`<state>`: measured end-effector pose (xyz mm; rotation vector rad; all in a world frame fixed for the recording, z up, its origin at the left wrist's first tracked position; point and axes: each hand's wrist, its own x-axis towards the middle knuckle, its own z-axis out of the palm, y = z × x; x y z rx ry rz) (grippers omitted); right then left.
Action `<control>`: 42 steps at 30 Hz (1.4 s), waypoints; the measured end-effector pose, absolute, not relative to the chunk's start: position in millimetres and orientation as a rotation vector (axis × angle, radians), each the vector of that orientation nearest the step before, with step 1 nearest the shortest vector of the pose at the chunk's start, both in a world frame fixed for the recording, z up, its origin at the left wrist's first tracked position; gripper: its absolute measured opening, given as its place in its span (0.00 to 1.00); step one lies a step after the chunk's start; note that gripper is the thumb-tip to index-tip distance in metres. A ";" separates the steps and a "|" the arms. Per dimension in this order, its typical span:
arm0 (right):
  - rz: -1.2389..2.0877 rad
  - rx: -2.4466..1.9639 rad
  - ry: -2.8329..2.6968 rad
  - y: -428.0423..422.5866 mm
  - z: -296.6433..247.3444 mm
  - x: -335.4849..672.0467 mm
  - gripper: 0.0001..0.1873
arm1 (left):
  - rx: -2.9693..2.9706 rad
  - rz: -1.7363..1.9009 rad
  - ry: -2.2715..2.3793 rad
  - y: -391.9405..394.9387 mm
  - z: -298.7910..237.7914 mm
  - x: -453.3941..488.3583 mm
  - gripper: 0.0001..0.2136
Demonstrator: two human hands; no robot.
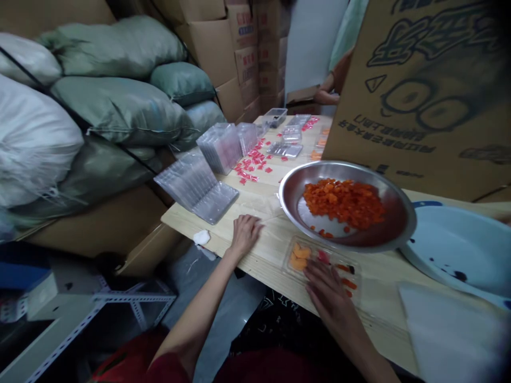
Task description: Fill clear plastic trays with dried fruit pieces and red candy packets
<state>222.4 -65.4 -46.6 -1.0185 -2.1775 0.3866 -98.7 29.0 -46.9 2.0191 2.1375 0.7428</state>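
My left hand (245,234) rests on the wooden table (265,255) near its front edge, fingers slightly bent and apart, with nothing visible in them. In front of me lies a clear plastic tray (288,261). Orange pieces (300,256) fill its left part, a small red packet (323,257) lies in the middle, and darker orange-red pieces (348,283) sit at the right. My right hand (329,290) is over the tray's near side with fingers stretched out, hiding part of it. Just beyond stands a metal bowl (289,197) holding many glossy orange pieces (343,202).
Stacked clear trays (191,183) stand at the table's left, beside scattered red packets (255,159). A blue basin (459,239) and a large cardboard box (423,106) are at the right. Full sacks (123,106) are piled on the left. Another person's arm (333,80) shows behind the box.
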 end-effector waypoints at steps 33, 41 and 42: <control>0.512 -1.202 -2.155 -89.2 -20.0 247.0 0.22 | 1.463 0.520 2.375 72.6 -27.2 -243.6 0.09; 0.531 -1.187 -2.165 -89.0 -24.2 246.6 0.22 | 1.570 0.394 2.429 62.9 -30.4 -233.2 0.11; 0.533 -1.187 -2.164 -88.7 -24.0 246.1 0.22 | 1.584 0.389 2.427 62.0 -30.8 -232.4 0.11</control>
